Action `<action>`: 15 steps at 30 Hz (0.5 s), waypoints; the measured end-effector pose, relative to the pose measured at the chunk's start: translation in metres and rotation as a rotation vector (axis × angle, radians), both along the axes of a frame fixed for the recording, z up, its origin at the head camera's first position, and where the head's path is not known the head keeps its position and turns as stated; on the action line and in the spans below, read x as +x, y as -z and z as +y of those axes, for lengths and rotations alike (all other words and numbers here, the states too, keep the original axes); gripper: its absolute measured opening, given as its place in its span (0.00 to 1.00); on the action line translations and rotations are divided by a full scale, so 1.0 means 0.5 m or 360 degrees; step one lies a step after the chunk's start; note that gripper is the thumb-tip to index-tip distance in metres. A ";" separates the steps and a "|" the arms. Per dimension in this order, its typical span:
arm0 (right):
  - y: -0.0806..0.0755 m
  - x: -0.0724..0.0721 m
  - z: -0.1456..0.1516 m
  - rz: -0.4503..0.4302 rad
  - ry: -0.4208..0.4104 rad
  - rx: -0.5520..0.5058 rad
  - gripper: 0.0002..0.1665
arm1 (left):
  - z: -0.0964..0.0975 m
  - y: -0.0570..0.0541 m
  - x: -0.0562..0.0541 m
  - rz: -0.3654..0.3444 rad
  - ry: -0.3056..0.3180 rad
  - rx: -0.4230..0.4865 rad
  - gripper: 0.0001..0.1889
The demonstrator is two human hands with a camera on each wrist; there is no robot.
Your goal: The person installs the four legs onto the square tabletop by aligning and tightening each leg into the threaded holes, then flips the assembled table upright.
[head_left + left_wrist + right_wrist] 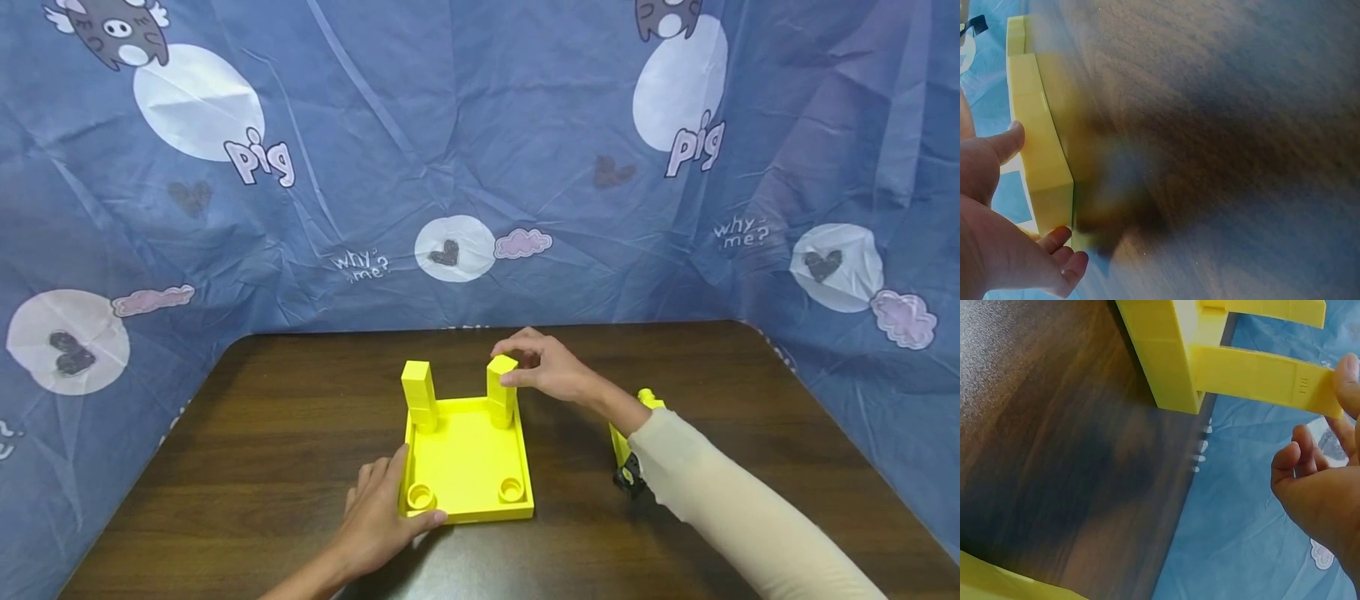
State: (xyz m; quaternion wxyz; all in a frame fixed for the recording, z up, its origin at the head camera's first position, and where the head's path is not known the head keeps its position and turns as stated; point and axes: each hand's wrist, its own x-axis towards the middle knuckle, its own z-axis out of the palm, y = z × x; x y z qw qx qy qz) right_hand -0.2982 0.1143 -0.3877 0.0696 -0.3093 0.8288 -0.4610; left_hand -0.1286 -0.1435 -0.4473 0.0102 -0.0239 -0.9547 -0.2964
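Note:
A shallow yellow tray-shaped base (pixel 468 462) lies on the table, with round sockets at its two front corners. From its back corners rise two square yellow legs, the left leg (pixel 417 387) and the right leg (pixel 501 400). My right hand (pixel 551 367) pinches the top of the right leg between thumb and fingers; the wrist view on that side shows small raised marks near the leg's end (pixel 1272 378). At the front left corner, my left hand (pixel 378 517) grips the base, thumb at the front wall and fingers along the left side.
Right of the base, partly behind the right sleeve (pixel 735 500), lie other yellow parts (pixel 619 446) and a small black piece (pixel 628 477). The brown wooden table (pixel 285 433) ends at a blue printed cloth (pixel 450 167) at the back and sides.

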 end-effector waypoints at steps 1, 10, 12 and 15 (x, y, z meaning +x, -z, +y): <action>0.003 0.000 -0.004 0.0016 0.0027 -0.0015 0.19 | 0.000 0.000 0.000 -0.0001 -0.0001 0.0003 0.55; 0.015 0.005 -0.026 0.0002 0.0169 -0.0019 0.23 | 0.001 0.000 -0.001 -0.0012 0.0002 0.0004 0.55; 0.013 0.005 -0.021 0.0008 0.0124 -0.0018 0.24 | 0.001 -0.001 -0.001 -0.0016 0.0001 0.0005 0.55; 0.008 0.001 -0.008 -0.0001 0.0024 -0.0023 0.29 | 0.000 -0.002 0.000 -0.0018 0.0000 0.0001 0.55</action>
